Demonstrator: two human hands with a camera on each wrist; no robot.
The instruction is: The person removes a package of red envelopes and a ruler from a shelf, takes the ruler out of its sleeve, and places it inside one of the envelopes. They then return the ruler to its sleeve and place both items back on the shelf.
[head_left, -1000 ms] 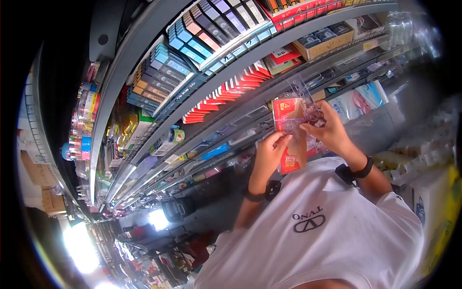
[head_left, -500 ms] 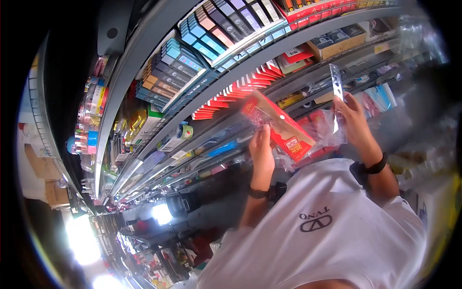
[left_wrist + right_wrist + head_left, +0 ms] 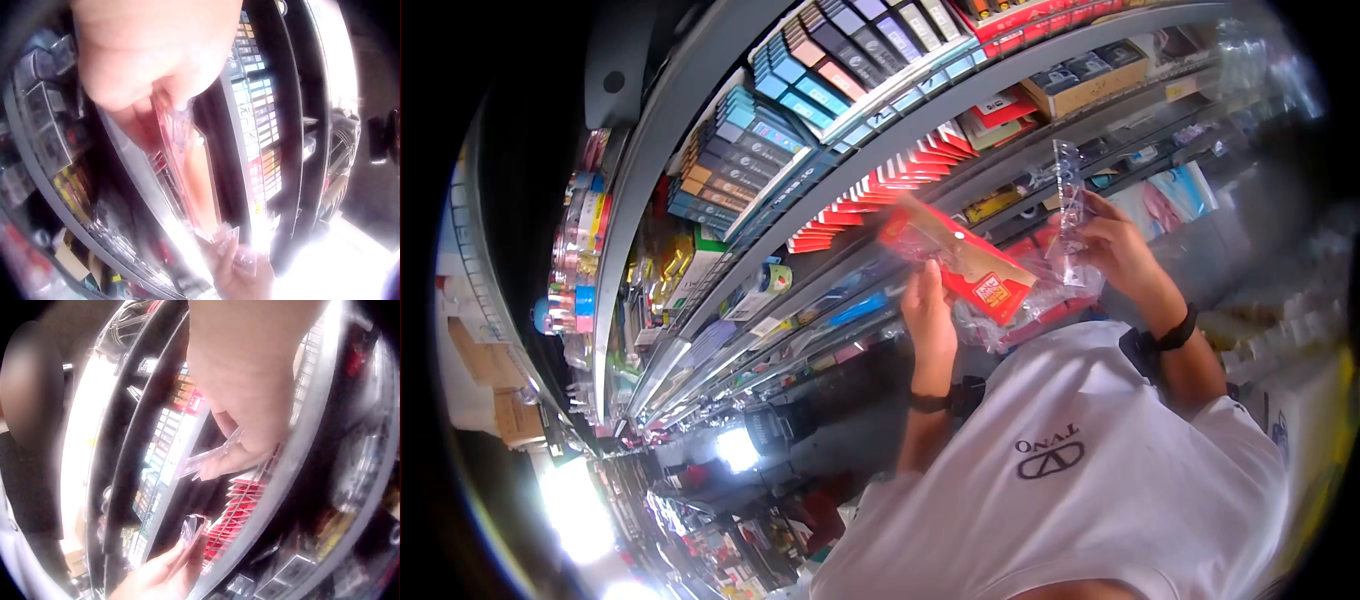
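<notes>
The left hand (image 3: 928,312) grips a flat red card package (image 3: 965,265) from below, with the fingers curled round its lower end. The package is wrapped in clear film. It tilts up and to the left in front of the grey metal store shelves (image 3: 960,105), and its upper end lies close to the front edge of the shelf that carries a row of thin red packs (image 3: 880,190). Loose, crinkled clear film (image 3: 1025,318) hangs off the package's lower end, between the two hands.

The right hand (image 3: 1122,255) is just right of the package. It pinches a clear, narrow plastic strip (image 3: 1067,195) between thumb and fingertips and holds it nearly upright. The strip stands apart from the red card, though the pictures do not show whether it touches the loose film.

On the higher shelves, stacks of blue and dark slim boxes (image 3: 740,150) stand along the front rail. A white T-shirt (image 3: 1100,500) fills the lower right of the head view, and a black wrist strap (image 3: 1180,330) circles the right wrist.
</notes>
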